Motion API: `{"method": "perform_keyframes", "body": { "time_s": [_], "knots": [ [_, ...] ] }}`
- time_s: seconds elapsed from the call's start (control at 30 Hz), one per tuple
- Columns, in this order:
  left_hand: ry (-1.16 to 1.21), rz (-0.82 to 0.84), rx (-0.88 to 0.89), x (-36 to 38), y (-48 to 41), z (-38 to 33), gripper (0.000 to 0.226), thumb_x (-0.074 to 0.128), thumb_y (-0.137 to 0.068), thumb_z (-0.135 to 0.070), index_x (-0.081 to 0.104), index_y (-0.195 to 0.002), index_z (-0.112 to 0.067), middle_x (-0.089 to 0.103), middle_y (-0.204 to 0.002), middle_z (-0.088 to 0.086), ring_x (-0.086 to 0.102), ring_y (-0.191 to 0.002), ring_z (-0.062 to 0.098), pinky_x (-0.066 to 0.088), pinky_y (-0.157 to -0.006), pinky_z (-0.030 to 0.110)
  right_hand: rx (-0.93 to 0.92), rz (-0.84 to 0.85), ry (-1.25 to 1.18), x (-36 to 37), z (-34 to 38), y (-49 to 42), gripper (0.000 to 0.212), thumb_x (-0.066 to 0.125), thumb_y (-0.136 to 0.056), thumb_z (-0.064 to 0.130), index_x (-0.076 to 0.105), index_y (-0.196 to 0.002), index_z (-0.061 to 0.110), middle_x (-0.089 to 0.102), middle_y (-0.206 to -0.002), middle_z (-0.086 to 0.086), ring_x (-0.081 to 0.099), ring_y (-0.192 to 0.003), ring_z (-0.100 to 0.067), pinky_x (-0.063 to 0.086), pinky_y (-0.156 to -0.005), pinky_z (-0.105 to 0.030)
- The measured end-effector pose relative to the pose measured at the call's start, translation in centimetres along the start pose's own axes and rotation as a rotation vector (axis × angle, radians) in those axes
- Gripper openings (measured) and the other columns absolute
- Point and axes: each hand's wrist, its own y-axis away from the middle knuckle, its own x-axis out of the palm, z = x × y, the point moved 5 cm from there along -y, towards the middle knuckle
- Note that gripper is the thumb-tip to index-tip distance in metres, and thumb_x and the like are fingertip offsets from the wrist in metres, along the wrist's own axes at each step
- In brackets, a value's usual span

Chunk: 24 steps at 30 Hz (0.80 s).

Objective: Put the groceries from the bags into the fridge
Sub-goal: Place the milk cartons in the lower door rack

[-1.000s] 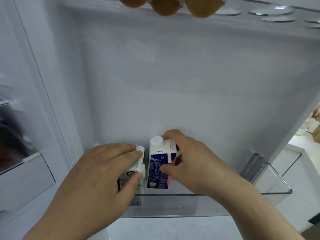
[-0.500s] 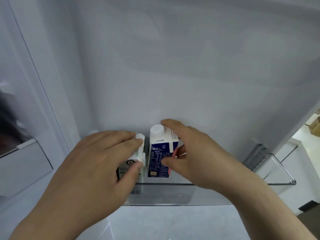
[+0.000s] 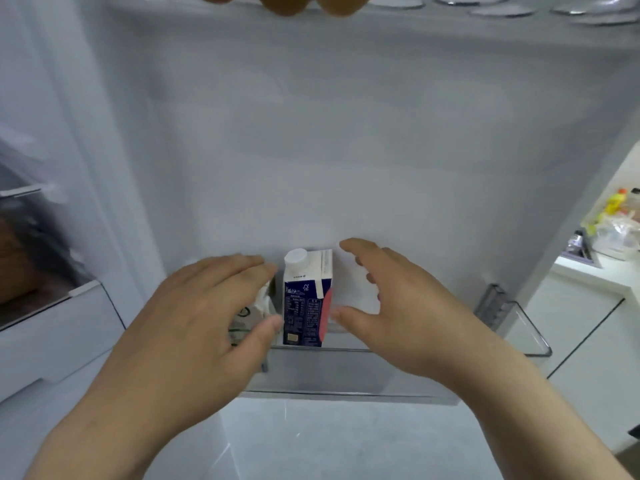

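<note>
A dark blue and white carton point(image 3: 306, 299) with a white cap stands upright in the clear door bin point(image 3: 346, 375) of the open fridge door. Left of it stands a white and green carton point(image 3: 252, 310), mostly hidden under my left hand point(image 3: 194, 334). That hand lies over it, with the thumb at its front side and the fingers across its top. My right hand point(image 3: 398, 306) hovers just right of the blue carton, fingers spread, touching nothing.
Brown eggs point(image 3: 287, 3) sit in the door's egg rack at the top edge. A fridge drawer point(image 3: 52, 327) is at the left. At the right, a white counter point(image 3: 602, 268) holds bags and bottles. The bin's right half holds nothing.
My right hand has let go of the blue carton and drawn back to the right. My left hand stays over the white and green carton.
</note>
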Motion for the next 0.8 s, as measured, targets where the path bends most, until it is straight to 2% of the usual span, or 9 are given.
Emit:
{"method": "perform_keyframes", "body": {
  "time_s": [0.1, 0.2, 0.3, 0.43, 0.57, 0.7, 0.8],
  "knots": [
    [0.072, -0.061, 0.062, -0.1, -0.3, -2.4, 0.048, 0.049, -0.083, -0.046, 0.066, -0.121, -0.022, 0.057, -0.123, -0.014, 0.048, -0.119, 0.007, 0.029, -0.102, 0.016, -0.017, -0.05, 0.022, -1.6, -1.3, 2.0, 0.06, 0.053, -0.094, 0.048, 0.025, -0.148, 0.045, 0.037, -0.146, 0.027, 0.038, -0.128, 0.002, 0.029, -0.095, -0.013],
    [0.111, -0.075, 0.156, 0.5, -0.9, -5.8, 0.047, 0.051, -0.083, -0.042, 0.068, -0.118, -0.016, 0.055, -0.124, -0.012, 0.048, -0.119, 0.008, 0.023, -0.106, 0.009, -0.022, -0.155, 0.077, -3.4, -3.3, 4.6, 0.053, 0.05, -0.095, 0.048, 0.035, -0.145, 0.043, 0.039, -0.146, 0.03, 0.028, -0.129, 0.008, 0.022, -0.093, -0.007],
    [0.17, -0.037, 0.213, 1.8, -1.3, -9.6, 0.046, 0.052, -0.084, -0.044, 0.068, -0.118, -0.017, 0.059, -0.127, -0.009, 0.049, -0.121, 0.007, 0.027, -0.107, 0.014, 0.013, -0.199, 0.099, -5.2, -6.3, 8.5, 0.046, 0.052, -0.095, 0.045, 0.044, -0.14, 0.04, 0.047, -0.14, 0.027, 0.036, -0.128, 0.003, 0.026, -0.094, -0.006],
    [0.262, -0.013, 0.328, 4.0, -2.5, -16.9, 0.045, 0.052, -0.083, -0.044, 0.069, -0.116, -0.018, 0.06, -0.125, -0.009, 0.051, -0.119, 0.006, 0.029, -0.105, 0.013, 0.128, -0.239, 0.117, -8.6, -11.8, 15.3, 0.045, 0.053, -0.095, 0.043, 0.047, -0.139, 0.039, 0.048, -0.138, 0.028, 0.037, -0.127, 0.005, 0.023, -0.092, 0.003],
    [0.365, 0.066, 0.461, 7.5, -3.2, -25.9, 0.046, 0.05, -0.084, -0.048, 0.067, -0.119, -0.024, 0.06, -0.125, -0.014, 0.052, -0.119, 0.004, 0.036, -0.101, 0.017, 0.336, -0.3, 0.129, -11.7, -17.5, 23.9, 0.049, 0.05, -0.096, 0.046, 0.041, -0.143, 0.04, 0.043, -0.144, 0.028, 0.037, -0.132, 0.007, 0.027, -0.107, -0.009],
    [0.406, 0.229, 0.598, 12.9, -3.6, -35.1, 0.051, 0.044, -0.082, -0.057, 0.068, -0.118, -0.03, 0.059, -0.123, -0.023, 0.054, -0.115, 0.0, 0.046, -0.094, 0.027, 0.549, -0.367, 0.163, -14.5, -22.0, 33.0, 0.048, 0.05, -0.096, 0.046, 0.039, -0.144, 0.041, 0.041, -0.145, 0.027, 0.036, -0.131, 0.008, 0.029, -0.109, -0.014],
    [0.464, 0.334, 0.694, 16.4, -3.1, -41.7, 0.054, 0.041, -0.082, -0.066, 0.063, -0.122, -0.038, 0.049, -0.124, -0.034, 0.047, -0.117, -0.009, 0.041, -0.096, 0.019, 0.708, -0.422, 0.175, -15.7, -24.5, 39.7, 0.047, 0.052, -0.096, 0.044, 0.043, -0.142, 0.04, 0.042, -0.144, 0.026, 0.036, -0.132, 0.007, 0.028, -0.108, -0.013]
  ]
}}
